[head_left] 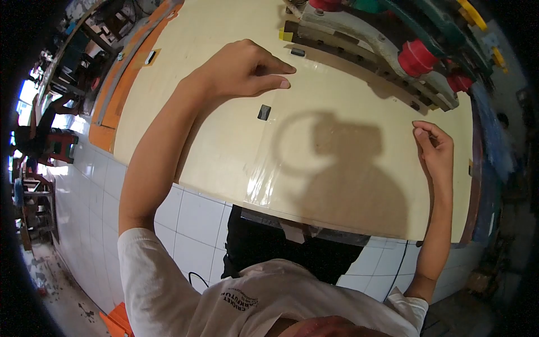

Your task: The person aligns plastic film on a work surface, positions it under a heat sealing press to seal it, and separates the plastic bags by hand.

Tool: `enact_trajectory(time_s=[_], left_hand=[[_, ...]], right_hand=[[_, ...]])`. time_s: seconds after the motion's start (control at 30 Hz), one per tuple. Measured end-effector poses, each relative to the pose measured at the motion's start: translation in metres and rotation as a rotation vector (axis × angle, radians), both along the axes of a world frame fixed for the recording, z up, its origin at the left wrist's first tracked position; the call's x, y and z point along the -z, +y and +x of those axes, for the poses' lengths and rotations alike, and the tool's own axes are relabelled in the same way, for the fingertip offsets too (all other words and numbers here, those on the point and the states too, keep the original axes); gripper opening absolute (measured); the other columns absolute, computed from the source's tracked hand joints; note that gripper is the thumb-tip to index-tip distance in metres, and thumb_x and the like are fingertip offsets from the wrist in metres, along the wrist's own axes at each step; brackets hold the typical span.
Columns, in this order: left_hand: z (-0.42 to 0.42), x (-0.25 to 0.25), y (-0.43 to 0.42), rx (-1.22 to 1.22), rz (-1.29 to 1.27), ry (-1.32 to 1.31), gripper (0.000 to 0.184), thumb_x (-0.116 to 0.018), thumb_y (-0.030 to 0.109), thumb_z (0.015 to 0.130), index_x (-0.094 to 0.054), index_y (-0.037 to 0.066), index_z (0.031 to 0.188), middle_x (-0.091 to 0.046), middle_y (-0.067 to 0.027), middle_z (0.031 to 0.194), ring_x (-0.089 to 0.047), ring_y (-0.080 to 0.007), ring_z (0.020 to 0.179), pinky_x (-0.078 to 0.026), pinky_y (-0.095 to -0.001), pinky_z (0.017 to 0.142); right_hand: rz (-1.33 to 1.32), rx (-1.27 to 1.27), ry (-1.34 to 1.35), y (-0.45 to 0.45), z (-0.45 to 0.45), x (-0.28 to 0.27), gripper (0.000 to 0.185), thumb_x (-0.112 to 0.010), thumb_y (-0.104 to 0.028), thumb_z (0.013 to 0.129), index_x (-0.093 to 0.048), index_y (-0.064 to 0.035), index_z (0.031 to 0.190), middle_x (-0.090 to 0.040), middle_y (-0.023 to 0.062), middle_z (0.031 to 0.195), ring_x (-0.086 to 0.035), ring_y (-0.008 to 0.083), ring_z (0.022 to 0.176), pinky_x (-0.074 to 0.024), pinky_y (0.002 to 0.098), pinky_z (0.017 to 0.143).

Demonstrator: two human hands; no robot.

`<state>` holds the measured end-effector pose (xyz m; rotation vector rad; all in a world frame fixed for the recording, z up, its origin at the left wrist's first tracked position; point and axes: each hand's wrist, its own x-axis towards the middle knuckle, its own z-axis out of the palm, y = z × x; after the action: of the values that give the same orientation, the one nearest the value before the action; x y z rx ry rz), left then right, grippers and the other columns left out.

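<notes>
My left hand hovers over or rests on the cream tabletop. Its forefinger and thumb stretch out with a gap between them, and nothing shows in that gap. Just beyond the fingertips, a small dark rectangular piece lies close to the machine's bar. A similar dark piece lies on the table below this hand. Near the table's right side is my right hand, its fingers bent in close to the thumb. Whatever is in that pinch, if anything, is too small to make out.
A machine with a long dark bar and red knobs stands along the far right edge. An orange board borders the table's left, with a small black-and-white piece there. Clear tape crosses the front. A person sits far left.
</notes>
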<state>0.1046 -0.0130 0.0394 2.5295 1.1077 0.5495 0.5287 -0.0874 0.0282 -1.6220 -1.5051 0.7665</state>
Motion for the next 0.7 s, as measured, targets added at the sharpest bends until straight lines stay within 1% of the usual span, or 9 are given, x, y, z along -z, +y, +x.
enact_trajectory(time_s=[0.03, 0.1, 0.17, 0.3, 0.4, 0.5, 0.57, 0.63, 0.7], left_hand=[[-0.0013, 0.0038, 0.0028, 0.002, 0.002, 0.001, 0.034, -0.072, 0.036, 0.086, -0.077, 0.01, 0.106, -0.074, -0.0152, 0.087, -0.07, -0.0307, 0.076, -0.055, -0.0373, 0.072], [-0.0028, 0.011, 0.0081, 0.114, 0.111, -0.078, 0.039, -0.072, 0.033, 0.088, -0.073, 0.005, 0.114, -0.068, -0.017, 0.075, -0.062, -0.0236, 0.061, -0.049, -0.036, 0.061], [-0.0035, 0.0109, 0.0077, 0.101, 0.088, -0.07, 0.039, -0.072, 0.033, 0.088, -0.073, 0.005, 0.114, -0.068, -0.0174, 0.076, -0.062, -0.0243, 0.061, -0.049, -0.0363, 0.061], [-0.0017, 0.0045, 0.0031, 0.032, -0.015, -0.026, 0.038, -0.071, 0.033, 0.088, -0.073, 0.005, 0.114, -0.069, -0.0184, 0.078, -0.064, -0.0268, 0.065, -0.05, -0.0375, 0.063], [-0.0014, 0.0017, 0.0028, 0.035, -0.046, -0.026, 0.038, -0.071, 0.032, 0.088, -0.073, 0.005, 0.114, -0.069, -0.019, 0.079, -0.066, -0.0279, 0.067, -0.05, -0.038, 0.064], [-0.0024, 0.0082, 0.0064, 0.068, 0.039, -0.046, 0.037, -0.071, 0.032, 0.088, -0.073, 0.004, 0.113, -0.069, -0.0188, 0.079, -0.066, -0.0282, 0.067, -0.049, -0.0385, 0.063], [-0.0031, 0.0071, 0.0066, 0.08, 0.04, -0.048, 0.038, -0.071, 0.032, 0.088, -0.073, 0.004, 0.113, -0.07, -0.0189, 0.08, -0.067, -0.0276, 0.068, -0.05, -0.0383, 0.063], [-0.0013, 0.0043, 0.0047, 0.111, 0.042, -0.056, 0.038, -0.071, 0.032, 0.088, -0.073, 0.003, 0.113, -0.07, -0.0189, 0.081, -0.068, -0.0269, 0.069, -0.05, -0.0381, 0.064], [0.0007, 0.002, 0.0011, 0.023, -0.02, -0.045, 0.037, -0.072, 0.03, 0.087, -0.073, 0.003, 0.113, -0.071, -0.0191, 0.083, -0.067, -0.025, 0.07, -0.051, -0.0371, 0.066]], right_hand=[[0.001, -0.003, -0.043, -0.0001, -0.0004, -0.0016, 0.016, -0.068, -0.01, 0.093, -0.072, 0.0011, 0.104, -0.054, -0.0066, 0.07, -0.04, 0.0016, 0.058, -0.0301, 0.02, 0.05], [0.002, -0.005, -0.086, 0.0, 0.0006, -0.0015, 0.017, -0.069, -0.01, 0.093, -0.073, 0.0013, 0.105, -0.056, -0.0063, 0.071, -0.042, 0.0018, 0.06, -0.032, 0.0199, 0.053], [0.045, -0.02, -0.094, 0.0006, 0.0024, 0.0017, 0.018, -0.069, -0.011, 0.093, -0.073, 0.0017, 0.105, -0.058, -0.0056, 0.074, -0.045, 0.0026, 0.065, -0.0352, 0.0201, 0.057], [0.03, -0.017, -0.093, -0.0001, 0.0013, -0.0002, 0.018, -0.069, -0.011, 0.092, -0.073, 0.0014, 0.105, -0.059, -0.0053, 0.076, -0.046, 0.0033, 0.067, -0.0367, 0.0204, 0.059], [0.037, -0.019, -0.115, -0.0003, 0.0001, -0.0014, 0.018, -0.069, -0.011, 0.092, -0.073, 0.0014, 0.105, -0.06, -0.005, 0.076, -0.047, 0.0038, 0.067, -0.038, 0.0205, 0.06], [0.043, -0.009, -0.119, -0.002, -0.0027, -0.0038, 0.018, -0.068, -0.01, 0.092, -0.073, 0.0014, 0.105, -0.06, -0.0041, 0.077, -0.049, 0.0046, 0.068, -0.0398, 0.021, 0.062], [0.058, -0.018, -0.179, -0.0015, -0.0015, -0.0038, 0.018, -0.068, -0.009, 0.091, -0.073, 0.0014, 0.104, -0.061, -0.0032, 0.076, -0.049, 0.0053, 0.069, -0.041, 0.022, 0.062], [0.061, -0.011, -0.169, -0.0004, 0.0005, -0.0009, 0.018, -0.069, -0.009, 0.09, -0.073, 0.0012, 0.104, -0.062, -0.0025, 0.077, -0.05, 0.0056, 0.069, -0.0418, 0.0222, 0.063], [0.112, -0.024, -0.199, -0.0029, -0.0042, -0.0046, 0.017, -0.069, -0.01, 0.09, -0.074, 0.001, 0.103, -0.065, -0.0012, 0.077, -0.052, 0.0063, 0.069, -0.0439, 0.0228, 0.064]])
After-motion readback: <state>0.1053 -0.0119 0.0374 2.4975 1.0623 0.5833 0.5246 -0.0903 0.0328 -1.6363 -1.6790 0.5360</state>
